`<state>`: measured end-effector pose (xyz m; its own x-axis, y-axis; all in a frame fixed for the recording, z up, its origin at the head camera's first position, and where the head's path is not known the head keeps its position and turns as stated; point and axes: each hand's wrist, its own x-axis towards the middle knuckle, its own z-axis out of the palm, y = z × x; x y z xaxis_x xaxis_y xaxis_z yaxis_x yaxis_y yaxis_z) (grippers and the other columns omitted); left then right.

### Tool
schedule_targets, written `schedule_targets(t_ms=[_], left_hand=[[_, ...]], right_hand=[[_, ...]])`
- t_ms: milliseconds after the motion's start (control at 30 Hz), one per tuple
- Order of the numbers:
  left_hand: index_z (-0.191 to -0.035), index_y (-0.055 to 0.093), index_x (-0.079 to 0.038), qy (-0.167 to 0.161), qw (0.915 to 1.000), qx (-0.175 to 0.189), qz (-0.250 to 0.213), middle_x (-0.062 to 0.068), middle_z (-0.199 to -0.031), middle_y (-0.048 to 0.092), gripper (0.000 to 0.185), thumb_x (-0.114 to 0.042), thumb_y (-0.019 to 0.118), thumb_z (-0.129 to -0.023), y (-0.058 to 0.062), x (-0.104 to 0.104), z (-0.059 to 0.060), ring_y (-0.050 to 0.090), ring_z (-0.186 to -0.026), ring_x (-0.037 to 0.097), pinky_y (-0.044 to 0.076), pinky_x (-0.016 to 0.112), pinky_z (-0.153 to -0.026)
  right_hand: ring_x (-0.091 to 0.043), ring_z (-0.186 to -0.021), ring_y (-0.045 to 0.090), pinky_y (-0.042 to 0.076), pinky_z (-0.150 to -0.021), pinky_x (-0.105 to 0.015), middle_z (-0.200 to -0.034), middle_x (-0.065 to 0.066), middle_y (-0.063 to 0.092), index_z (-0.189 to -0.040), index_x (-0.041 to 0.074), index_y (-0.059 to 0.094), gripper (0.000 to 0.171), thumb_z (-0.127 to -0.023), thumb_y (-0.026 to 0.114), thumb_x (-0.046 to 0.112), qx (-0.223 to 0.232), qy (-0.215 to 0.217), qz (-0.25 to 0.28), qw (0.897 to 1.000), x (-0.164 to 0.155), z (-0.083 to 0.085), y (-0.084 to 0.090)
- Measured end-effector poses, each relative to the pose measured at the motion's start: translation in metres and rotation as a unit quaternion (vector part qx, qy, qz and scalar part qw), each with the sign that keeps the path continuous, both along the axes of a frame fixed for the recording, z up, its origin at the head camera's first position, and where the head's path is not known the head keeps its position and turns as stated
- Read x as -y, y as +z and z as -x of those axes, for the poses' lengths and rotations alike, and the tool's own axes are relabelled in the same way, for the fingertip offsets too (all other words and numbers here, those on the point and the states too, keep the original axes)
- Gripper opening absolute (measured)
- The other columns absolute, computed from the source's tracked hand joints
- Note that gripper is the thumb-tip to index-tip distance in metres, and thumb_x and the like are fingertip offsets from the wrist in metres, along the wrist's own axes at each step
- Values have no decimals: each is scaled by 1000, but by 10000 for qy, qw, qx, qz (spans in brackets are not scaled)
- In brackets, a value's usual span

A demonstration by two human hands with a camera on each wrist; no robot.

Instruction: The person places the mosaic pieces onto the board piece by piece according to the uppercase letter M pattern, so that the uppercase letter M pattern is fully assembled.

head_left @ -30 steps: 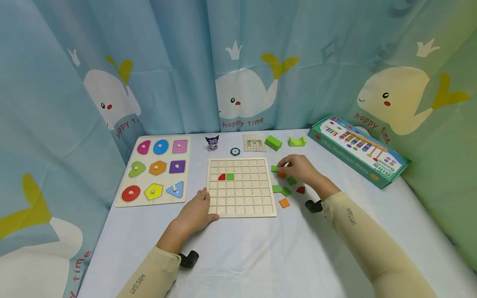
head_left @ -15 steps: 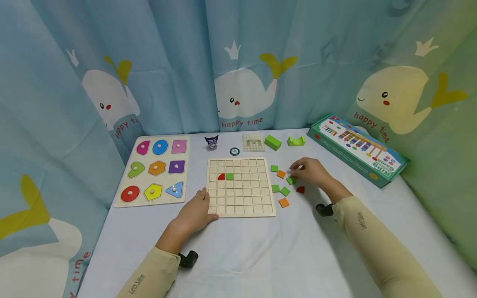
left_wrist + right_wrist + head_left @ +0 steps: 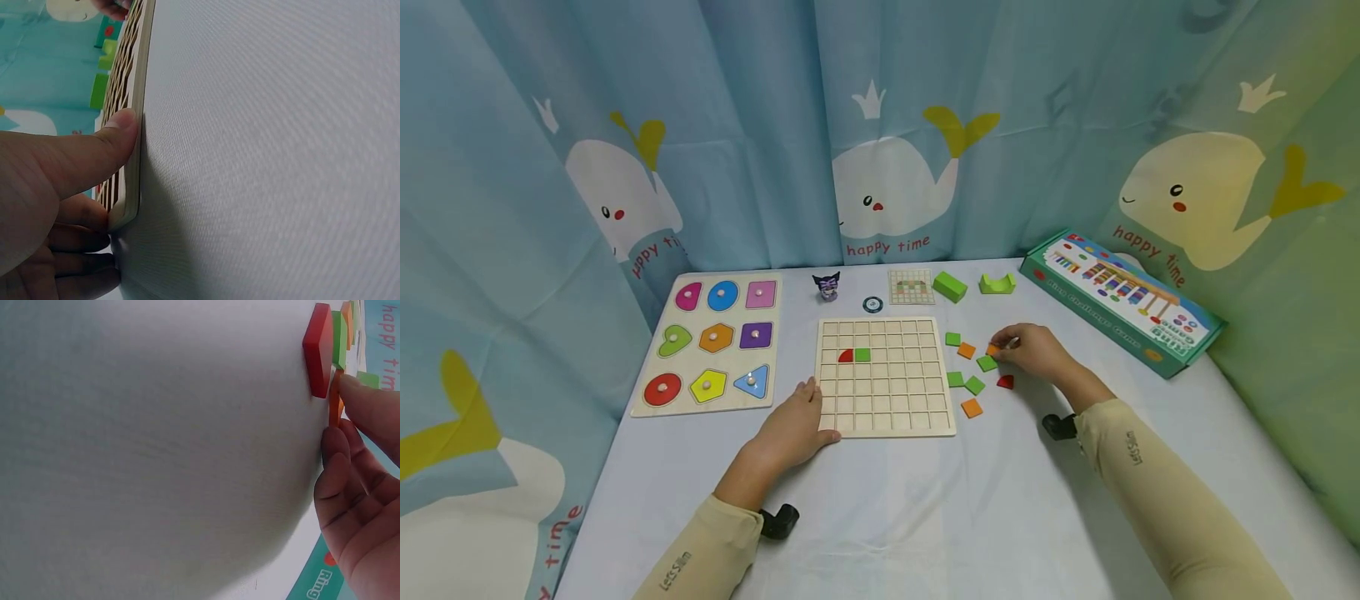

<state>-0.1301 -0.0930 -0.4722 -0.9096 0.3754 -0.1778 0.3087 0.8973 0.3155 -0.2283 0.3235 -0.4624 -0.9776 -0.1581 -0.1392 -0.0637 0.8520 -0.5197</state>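
Note:
My left hand [image 3: 792,422] rests at the near left corner of a wooden grid board [image 3: 887,408], fingers along its left side. In the left wrist view the thumb presses on the board's rim [image 3: 132,178]. A red quarter-round piece [image 3: 846,356] and a green square tile [image 3: 862,355] sit side by side in the grid. To the board's right, my right hand [image 3: 1033,350] pinches an orange tile [image 3: 335,403] between thumb and fingers, low over the cloth. Close by lie a red quarter-round piece [image 3: 1005,382] and a green tile [image 3: 987,363].
More green and orange tiles [image 3: 972,408] lie along the board's right side. Behind it stand a pattern card [image 3: 912,287], a round token [image 3: 872,305], a small figurine [image 3: 827,287] and green blocks [image 3: 950,287]. A shape puzzle [image 3: 707,367] is left, a game box [image 3: 1123,304] right.
My right hand has moved right and slightly nearer, from the green tile by the board's edge to the orange tile it now pinches. The left hand stays put.

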Motion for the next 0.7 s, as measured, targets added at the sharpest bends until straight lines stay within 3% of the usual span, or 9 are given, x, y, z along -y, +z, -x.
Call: schedule_targets(t_ms=[400,700], left_hand=[[-146,37,17,9,10000,21,-24,30,-157,31,87,-41,73,-92,1,0,0,31,-145,42,33,47,-116],[-146,37,17,18,10000,16,-65,31,-156,30,87,-40,74,-92,0,0,0,31,-145,43,34,48,-115]], right_hand=[[-30,-93,57,50,-81,-42,-108,-15,68,-119,0,72,29,-92,73,10,16,-29,-32,10000,2,0,-2],[-31,-98,58,51,-84,-44,-108,-15,68,-113,4,72,21,-92,71,6,3,-116,119,9999,3,0,-2]])
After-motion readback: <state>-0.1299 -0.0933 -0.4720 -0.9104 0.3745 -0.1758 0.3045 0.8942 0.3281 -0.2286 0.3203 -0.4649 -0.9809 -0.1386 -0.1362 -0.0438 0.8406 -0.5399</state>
